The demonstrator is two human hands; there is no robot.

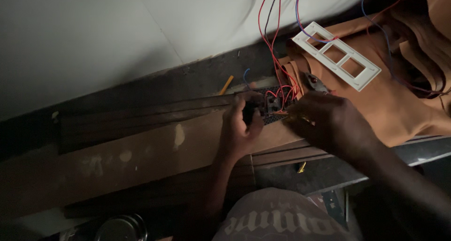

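— What have you got in your left hand [239,123]?

— My fingers are wrapped around a small dark switch block [270,108], sitting on the brown wooden board [141,151] near the middle of the scene.

— And the right hand [324,121]?

— It's just right of the block, fingers bunched together at the thin red wires [282,88] running into it. It's too dim to tell whether they pinch a wire or a tool.

— Anything else around?

— A white plastic three-window faceplate [336,55] lies further off to the right, on tan fabric [399,104]. A round metal tin [120,228] sits near, at lower left.
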